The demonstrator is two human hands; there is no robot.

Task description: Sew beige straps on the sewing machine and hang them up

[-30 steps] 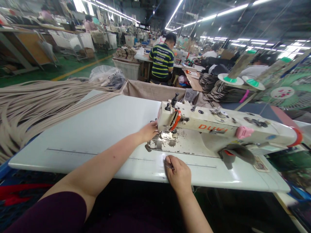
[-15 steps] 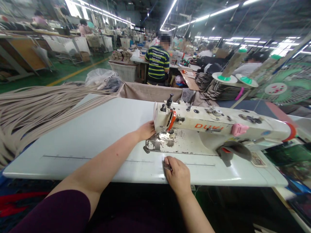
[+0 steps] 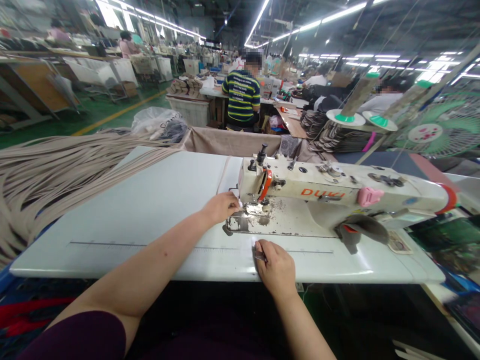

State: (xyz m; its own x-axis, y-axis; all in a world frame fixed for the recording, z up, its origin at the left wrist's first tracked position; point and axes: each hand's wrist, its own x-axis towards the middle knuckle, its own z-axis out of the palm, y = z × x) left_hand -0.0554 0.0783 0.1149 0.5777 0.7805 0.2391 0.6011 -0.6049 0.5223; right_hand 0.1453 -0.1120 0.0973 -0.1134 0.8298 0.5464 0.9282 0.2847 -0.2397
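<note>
A white sewing machine (image 3: 288, 180) with orange lettering stands on the right half of a white table (image 3: 168, 195), its needle end toward the middle and its long arm reaching right. Under the needle end, a shiny metal foot (image 3: 256, 209) sits over a worn, speckled bed (image 3: 285, 220). The wearer's left hand (image 3: 220, 207) is just beside the foot, on its left, fingers bent and close together; whether they grip anything cannot be told. A thin pale strip (image 3: 224, 175) lies on the table behind this hand, running away from it. The right hand (image 3: 277, 265) rests at the table's near edge, in front of the bed, closed around a small metal tool (image 3: 260, 255), most of which is hidden by the fingers. A printed ruler line (image 3: 108, 244) runs along the front of the table, passing behind the right hand. A pink clip (image 3: 369, 196) is fixed to the machine's arm. At the left, a broad heap of long beige straps (image 3: 56, 170) spills over the table's corner, with a clear plastic bag (image 3: 153, 120) behind it. Beyond the table is a beige cloth bin (image 3: 232, 141); farther back, a person in a striped shirt (image 3: 242, 97) sits facing away. At the right are two tall thread cones and a green fan (image 3: 425, 134).
</note>
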